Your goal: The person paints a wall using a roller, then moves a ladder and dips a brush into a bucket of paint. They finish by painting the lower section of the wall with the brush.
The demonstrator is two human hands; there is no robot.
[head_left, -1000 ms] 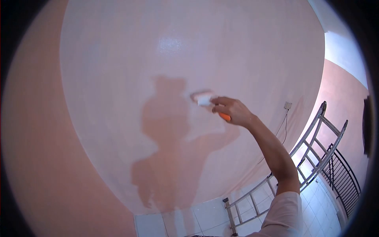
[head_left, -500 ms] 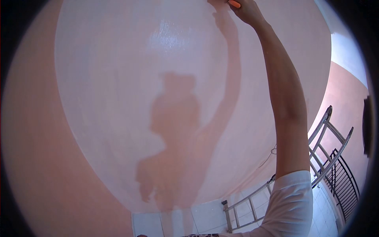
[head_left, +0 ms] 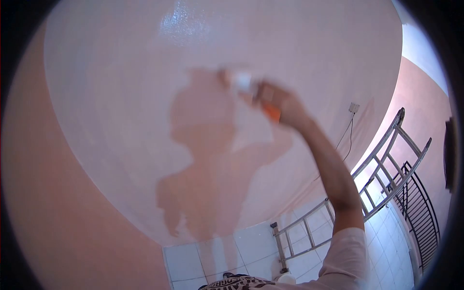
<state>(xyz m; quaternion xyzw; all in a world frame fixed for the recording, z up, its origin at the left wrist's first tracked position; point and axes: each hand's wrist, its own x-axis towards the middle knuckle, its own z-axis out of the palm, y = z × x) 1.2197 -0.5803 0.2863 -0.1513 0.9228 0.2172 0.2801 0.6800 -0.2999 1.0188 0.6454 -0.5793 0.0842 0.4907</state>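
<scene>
My right hand (head_left: 284, 104) is closed around the orange handle of a paintbrush (head_left: 242, 81), raised in front of a pale pink wall (head_left: 116, 111). The brush points left, its pale ferrule and darker bristle end smeared by motion. Its tip is at or close to the wall; whether it touches cannot be made out. A shiny patch (head_left: 182, 23) glistens high on the wall. My shadow falls across the wall beside the brush. My left hand is out of view.
A metal ladder (head_left: 408, 139) stands at the right, near a black railing (head_left: 419, 208). A socket (head_left: 354, 108) with a hanging cord is on the wall. White floor tiles (head_left: 256, 244) lie below, with a white round container (head_left: 286, 278). A darker pink wall (head_left: 87, 208) adjoins at left.
My right hand has come down and left from the top edge, bringing the paintbrush fully into view. My elbow is more bent. The view has shifted slightly, showing the socket and more ladder.
</scene>
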